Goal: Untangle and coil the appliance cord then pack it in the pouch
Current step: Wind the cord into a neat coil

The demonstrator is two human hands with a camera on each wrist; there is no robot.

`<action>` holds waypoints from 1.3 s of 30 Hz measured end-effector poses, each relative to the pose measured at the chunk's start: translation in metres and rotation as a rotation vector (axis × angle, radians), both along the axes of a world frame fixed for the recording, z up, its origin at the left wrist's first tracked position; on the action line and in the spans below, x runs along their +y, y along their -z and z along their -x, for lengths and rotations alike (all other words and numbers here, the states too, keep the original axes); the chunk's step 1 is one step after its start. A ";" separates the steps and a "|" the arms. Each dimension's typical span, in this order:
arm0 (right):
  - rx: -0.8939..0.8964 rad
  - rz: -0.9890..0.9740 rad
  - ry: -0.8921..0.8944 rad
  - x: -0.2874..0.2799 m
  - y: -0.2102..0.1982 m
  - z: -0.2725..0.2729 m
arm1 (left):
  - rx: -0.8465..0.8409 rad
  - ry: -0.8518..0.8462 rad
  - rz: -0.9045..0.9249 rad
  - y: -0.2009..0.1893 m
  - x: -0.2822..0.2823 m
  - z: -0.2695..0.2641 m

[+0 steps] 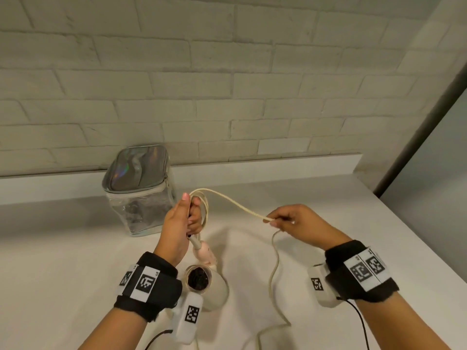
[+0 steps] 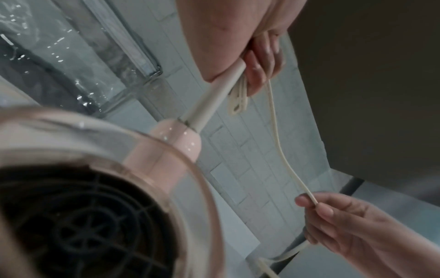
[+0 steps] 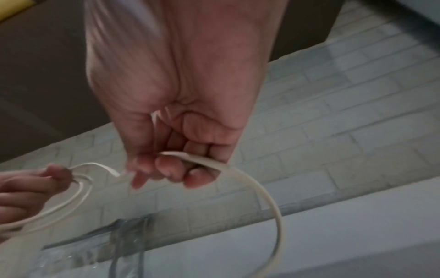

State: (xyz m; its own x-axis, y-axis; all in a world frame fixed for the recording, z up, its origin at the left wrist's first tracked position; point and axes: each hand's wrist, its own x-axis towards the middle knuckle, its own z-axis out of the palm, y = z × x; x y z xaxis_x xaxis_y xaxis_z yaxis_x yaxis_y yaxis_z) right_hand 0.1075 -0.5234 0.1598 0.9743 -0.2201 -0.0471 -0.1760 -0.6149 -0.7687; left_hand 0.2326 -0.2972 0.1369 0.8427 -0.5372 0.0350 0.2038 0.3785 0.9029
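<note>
Wrist straps aside, the closest thing is the hair dryer (image 1: pixel 214 286), hanging nose-down just over the desk (image 1: pixel 75 248) by its own cord (image 1: pixel 240 205). The left hand (image 1: pixel 180 223) is clenched round the stiff white strain-relief sleeve (image 2: pixel 209 96) where the cord leaves the pink handle, and the same fist holds a couple of finished loops. From there the cord arcs across to the right hand (image 1: pixel 295 223), which pinches it between thumb and fingertips. After that it drops to the desk and trails off toward the near edge, so I'd say there's a fair bit left to coil.

What could go wrong, as I see it: the dryer's whole weight hangs off that left grip, so if the fist loosens to take another loop, the dryer could drop or the loops could spill. The cord looks flat and ribbon-like, cream-coloured, slightly rubbery, and flat cord loves to twist, so a new loop laid the wrong way round could kink into a figure eight. The slack on the desk could also snag under the dryer.

Back left, well apart from the hands, the pouch (image 1: pixel 140 190) stands against the brick wall (image 1: pixel 227 84): boxy, clear crinkly vinyl sides, iridescent silver top, zip round the lid. It looks zipped closed, so it needs opening first.
</note>
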 end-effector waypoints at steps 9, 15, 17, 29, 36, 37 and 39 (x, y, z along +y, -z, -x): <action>-0.003 0.468 -0.203 0.041 0.015 -0.012 | -0.093 0.063 0.001 -0.007 -0.015 0.015; 0.018 0.263 -0.378 0.064 0.001 0.004 | -0.151 -0.002 -0.085 -0.011 -0.018 0.010; 0.074 0.219 -0.421 0.067 0.000 0.005 | -0.143 0.028 -0.094 -0.012 -0.021 0.014; -0.200 0.255 0.084 0.039 -0.022 -0.014 | -0.416 0.318 -0.346 -0.010 -0.030 0.053; -0.227 -0.051 -0.014 0.009 -0.039 -0.017 | -0.412 0.235 -0.465 -0.010 -0.018 0.039; -0.220 -0.042 -0.001 0.003 -0.037 -0.018 | -0.411 0.242 -0.461 -0.011 -0.015 0.037; -0.197 -0.012 0.053 -0.002 -0.029 -0.023 | -0.400 0.264 -0.441 -0.013 -0.014 0.038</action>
